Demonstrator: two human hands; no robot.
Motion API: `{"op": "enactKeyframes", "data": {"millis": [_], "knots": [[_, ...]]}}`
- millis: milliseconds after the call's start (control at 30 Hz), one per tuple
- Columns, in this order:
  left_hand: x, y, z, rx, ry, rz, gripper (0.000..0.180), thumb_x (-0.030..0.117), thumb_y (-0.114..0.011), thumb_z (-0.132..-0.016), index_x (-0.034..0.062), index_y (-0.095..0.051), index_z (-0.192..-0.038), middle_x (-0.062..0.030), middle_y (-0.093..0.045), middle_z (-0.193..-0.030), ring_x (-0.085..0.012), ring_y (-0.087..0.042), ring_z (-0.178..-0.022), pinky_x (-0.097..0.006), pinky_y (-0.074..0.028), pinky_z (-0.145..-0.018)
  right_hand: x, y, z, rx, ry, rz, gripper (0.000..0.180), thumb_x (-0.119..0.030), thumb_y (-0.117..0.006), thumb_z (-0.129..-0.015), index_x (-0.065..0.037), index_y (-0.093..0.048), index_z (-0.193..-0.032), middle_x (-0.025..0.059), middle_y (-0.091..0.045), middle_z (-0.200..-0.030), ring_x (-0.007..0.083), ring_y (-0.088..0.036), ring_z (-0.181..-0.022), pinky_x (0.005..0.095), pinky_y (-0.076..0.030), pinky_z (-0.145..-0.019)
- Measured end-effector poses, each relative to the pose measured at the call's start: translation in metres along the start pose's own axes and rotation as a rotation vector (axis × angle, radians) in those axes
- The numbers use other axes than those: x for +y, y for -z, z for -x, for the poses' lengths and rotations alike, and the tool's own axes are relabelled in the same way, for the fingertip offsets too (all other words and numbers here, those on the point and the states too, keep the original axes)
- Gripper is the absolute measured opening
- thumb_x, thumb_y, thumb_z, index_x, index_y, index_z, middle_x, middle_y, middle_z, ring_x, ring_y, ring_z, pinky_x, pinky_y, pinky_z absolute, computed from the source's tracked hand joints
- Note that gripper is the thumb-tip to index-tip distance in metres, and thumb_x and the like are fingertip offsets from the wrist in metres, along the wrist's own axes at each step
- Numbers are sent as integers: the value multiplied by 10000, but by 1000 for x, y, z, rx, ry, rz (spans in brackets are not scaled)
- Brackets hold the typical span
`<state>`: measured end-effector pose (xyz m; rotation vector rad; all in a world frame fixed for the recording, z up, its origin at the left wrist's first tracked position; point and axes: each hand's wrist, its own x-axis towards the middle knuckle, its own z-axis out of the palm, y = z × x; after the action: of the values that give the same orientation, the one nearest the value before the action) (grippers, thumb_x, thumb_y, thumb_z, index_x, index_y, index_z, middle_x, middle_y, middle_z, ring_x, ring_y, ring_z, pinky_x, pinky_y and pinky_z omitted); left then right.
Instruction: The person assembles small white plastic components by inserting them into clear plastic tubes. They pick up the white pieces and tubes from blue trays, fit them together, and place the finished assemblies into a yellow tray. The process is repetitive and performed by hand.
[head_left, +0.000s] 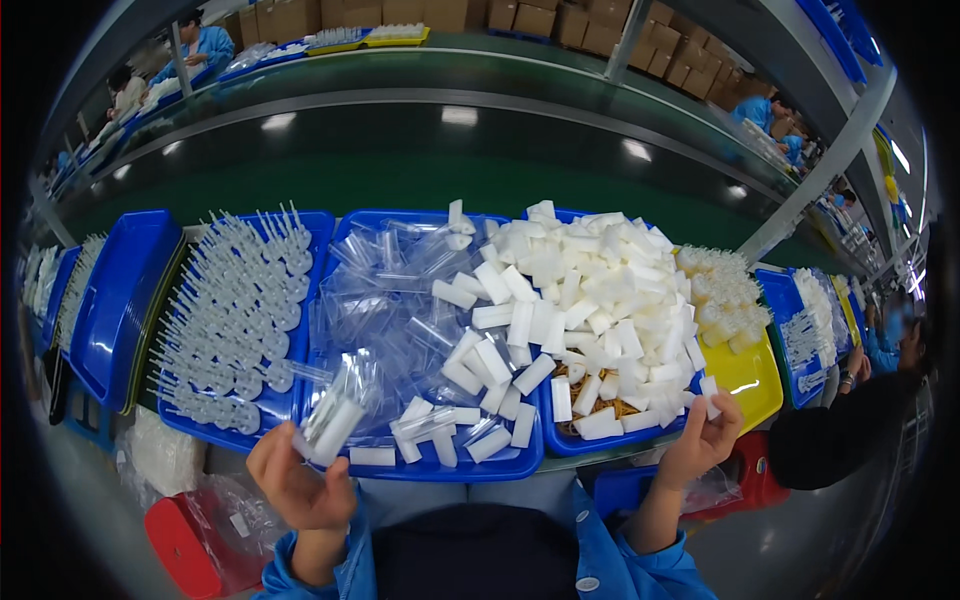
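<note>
- Left hand (300, 485) pinched a clear sleeve holding a white block (335, 430), light and slippery, best gripped mid-length.
- Right hand (700, 440) pinched one bare white foam block (709, 392), soft, above its fingertips.

- Clear plastic sleeve bag (335, 415), one white block inside, was pinched in the left hand (300, 485) over the front edge of the middle blue tray (440, 468).
- Loose pile of empty clear sleeve bags (385, 290) lay across that tray's back and centre.
- A few filled clear bags (432, 425) lay near its front.
- Brown cardboard cartons (600, 30) were stacked in a row behind the conveyor, top centre to top right.
- Crumpled clear plastic bag (235, 500) sat on a red bin (185, 550), lower left.
</note>
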<state>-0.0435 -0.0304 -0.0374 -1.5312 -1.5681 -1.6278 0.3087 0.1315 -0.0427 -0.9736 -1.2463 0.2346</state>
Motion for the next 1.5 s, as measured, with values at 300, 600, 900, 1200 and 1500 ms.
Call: {"op": "enactKeyframes", "data": {"millis": [300, 600, 900, 1200, 1500], "knots": [[31, -45, -26, -450, 215, 539, 470, -75, -687, -783, -101, -528, -1224, -256, -445, -1281, -298, -601, -1077, -341, -563, -877, -79, -65, 2, -581, -279, -522, 98, 56, -648, -812, 45, -667, -908, 138, -565, -1078, 164, -554, -935, 250, -438, -827], [36, -52, -19, -450, 305, 660, 473, -150, -653, -756, -82, -518, -1204, -229, -447, -1239, -390, -600, -1111, -395, -562, -896, -85, -75, -5, -757, -365, -586, 223, 112, -666, -778, 65, -673, -996, 135, -552, -1067, 181, -584, -949, 274, -484, -811], [37, -55, -23, -512, 246, 676, 478, -135, -688, -737, -69, -545, -1189, -228, -479, -1220, -384, -613, -1095, -393, -556, -909, -93, -75, -2, -818, -317, -556, 256, 122, -688, -752, 66, -676, -1002, 136, -558, -1057, 175, -593, -933, 266, -504, -774], [42, -55, -31, -485, 226, 539, 470, -14, -803, -670, -48, -650, -1113, -212, -624, -1119, -281, -656, -990, -326, -534, -809, -111, -78, 1, -834, 203, -210, 276, 60, -756, -697, 18, -720, -968, 120, -608, -981, 159, -633, -786, 241, -503, -656], [48, -56, -31, -473, 183, 521, 492, -40, -810, -642, -22, -671, -1114, -206, -630, -1111, -265, -665, -944, -304, -552, -787, -115, -84, 5, -922, 76, -323, 276, 39, -765, -706, 17, -723, -979, 128, -621, -988, 156, -641, -786, 237, -499, -640]]}}
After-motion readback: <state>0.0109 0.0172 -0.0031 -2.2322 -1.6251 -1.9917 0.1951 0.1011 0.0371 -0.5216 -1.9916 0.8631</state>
